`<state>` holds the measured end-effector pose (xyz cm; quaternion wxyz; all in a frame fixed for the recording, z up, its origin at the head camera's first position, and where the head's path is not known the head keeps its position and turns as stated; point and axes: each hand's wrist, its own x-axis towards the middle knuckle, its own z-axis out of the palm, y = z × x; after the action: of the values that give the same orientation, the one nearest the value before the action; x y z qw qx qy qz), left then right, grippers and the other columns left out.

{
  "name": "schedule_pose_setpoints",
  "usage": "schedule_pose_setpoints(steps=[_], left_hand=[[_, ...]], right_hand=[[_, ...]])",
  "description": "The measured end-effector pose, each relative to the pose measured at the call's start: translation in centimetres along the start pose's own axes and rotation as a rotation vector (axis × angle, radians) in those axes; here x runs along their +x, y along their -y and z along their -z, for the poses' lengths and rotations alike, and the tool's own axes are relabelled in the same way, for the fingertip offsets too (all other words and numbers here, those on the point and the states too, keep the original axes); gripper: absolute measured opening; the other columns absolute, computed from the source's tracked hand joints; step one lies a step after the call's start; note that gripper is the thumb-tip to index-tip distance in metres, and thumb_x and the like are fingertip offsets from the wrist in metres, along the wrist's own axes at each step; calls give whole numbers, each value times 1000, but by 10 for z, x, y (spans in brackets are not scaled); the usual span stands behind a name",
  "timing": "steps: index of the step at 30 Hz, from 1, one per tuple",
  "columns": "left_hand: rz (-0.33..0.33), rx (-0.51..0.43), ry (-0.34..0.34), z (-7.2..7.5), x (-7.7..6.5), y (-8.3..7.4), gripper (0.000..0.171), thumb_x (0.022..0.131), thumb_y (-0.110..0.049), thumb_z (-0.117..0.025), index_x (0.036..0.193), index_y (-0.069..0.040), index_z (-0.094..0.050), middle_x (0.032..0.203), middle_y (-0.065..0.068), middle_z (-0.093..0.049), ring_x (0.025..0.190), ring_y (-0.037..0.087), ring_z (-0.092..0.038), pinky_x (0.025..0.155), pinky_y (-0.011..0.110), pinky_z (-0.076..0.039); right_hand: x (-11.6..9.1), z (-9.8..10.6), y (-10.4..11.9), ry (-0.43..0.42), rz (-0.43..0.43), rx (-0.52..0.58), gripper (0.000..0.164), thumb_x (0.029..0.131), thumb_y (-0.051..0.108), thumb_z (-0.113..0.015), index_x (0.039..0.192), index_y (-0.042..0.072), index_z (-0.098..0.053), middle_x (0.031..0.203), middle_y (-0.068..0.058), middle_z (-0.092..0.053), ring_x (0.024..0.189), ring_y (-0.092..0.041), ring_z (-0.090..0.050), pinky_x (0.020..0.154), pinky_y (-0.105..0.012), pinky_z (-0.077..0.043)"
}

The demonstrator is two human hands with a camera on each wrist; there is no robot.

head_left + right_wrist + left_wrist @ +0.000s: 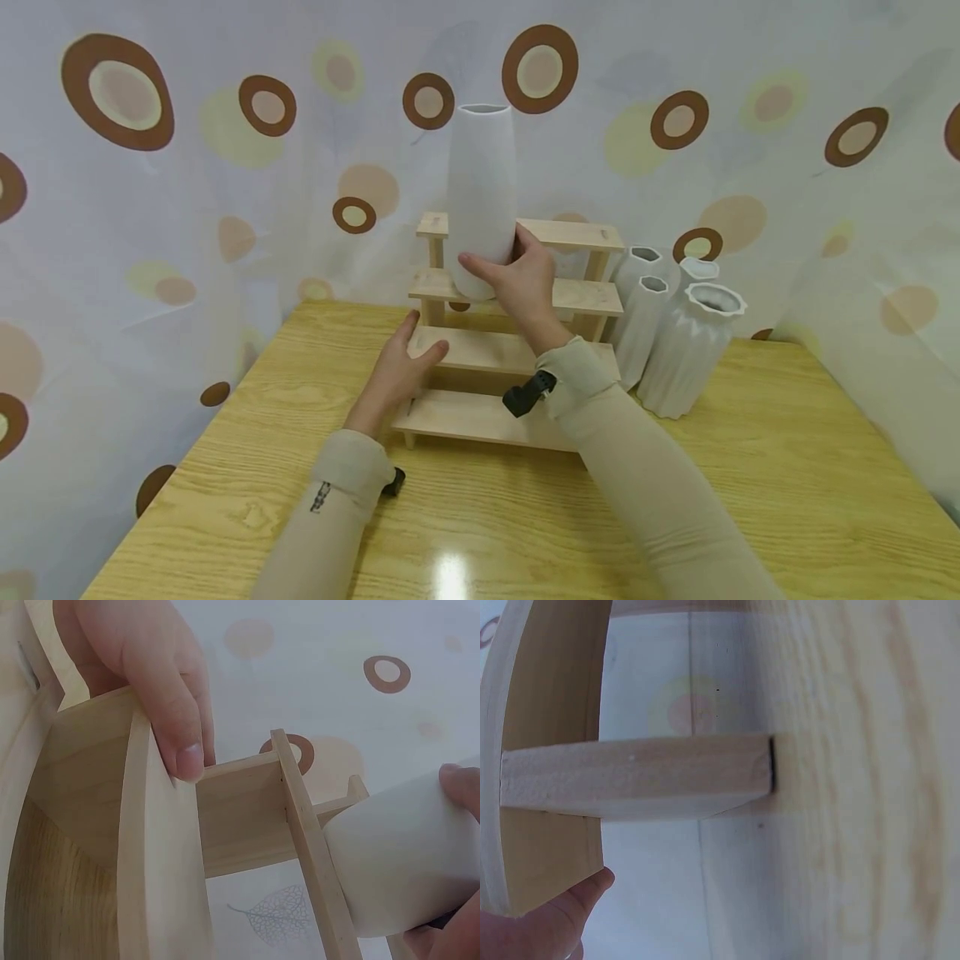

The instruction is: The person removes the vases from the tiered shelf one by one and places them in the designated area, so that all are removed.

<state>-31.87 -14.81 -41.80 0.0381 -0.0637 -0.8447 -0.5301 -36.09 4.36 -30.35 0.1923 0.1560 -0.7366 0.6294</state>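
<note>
A tall smooth white vase (pixel 483 175) stands nearly upright in my right hand (pixel 528 283), which grips its lower part with thumb in front. Its base is at the second-highest tier of a stepped wooden shelf (pixel 487 421); I cannot tell how fully it rests there. In the right wrist view the vase (pixel 405 847) lies close against that tier's board. My left hand (pixel 397 367) holds the left end of a lower tier. The right wrist view shows the left thumb (pixel 184 742) on the board, with fingers round its end; the left wrist view shows one fingertip (pixel 604 879).
Several white vases, including a fluted vase (pixel 686 350) with a wavy rim, stand close to the shelf's right side. The shelf stands on a wood-grain table (pixel 300 467). Behind hangs a pale cloth (pixel 225 192) with ring patterns.
</note>
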Motion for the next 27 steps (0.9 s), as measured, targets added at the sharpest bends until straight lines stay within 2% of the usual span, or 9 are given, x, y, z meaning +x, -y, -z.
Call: schedule_pose_setpoints(steps=[9, 19, 27], left_hand=[[-9, 3, 11, 0, -2, -2, 90, 95, -53, -60, 160, -11, -14, 163, 8, -14, 148, 28, -16, 117, 48, -20], [-14, 8, 7, 1, -1, 3, 91, 95, -53, -59, 159, -8, -14, 163, 9, -14, 148, 29, -16, 118, 47, -20], [1, -6, 14, 1, -2, -1, 90, 95, -54, -59, 160, -12, -12, 164, 6, -13, 148, 27, -15, 118, 47, -20]], right_hand=[[-3, 1, 3, -14, 27, 13, 64, 72, 25, -91, 128, 8, -64, 120, -3, -67, 109, -15, -63, 91, -34, -53], [-11, 5, 6, -13, 37, -27, 66, 71, 26, -92, 128, 7, -64, 118, -4, -68, 107, -14, -64, 90, -32, -54], [-16, 11, 9, -21, 19, 21, 67, 70, 23, -92, 129, 8, -64, 120, -4, -67, 110, -16, -63, 92, -32, -53]])
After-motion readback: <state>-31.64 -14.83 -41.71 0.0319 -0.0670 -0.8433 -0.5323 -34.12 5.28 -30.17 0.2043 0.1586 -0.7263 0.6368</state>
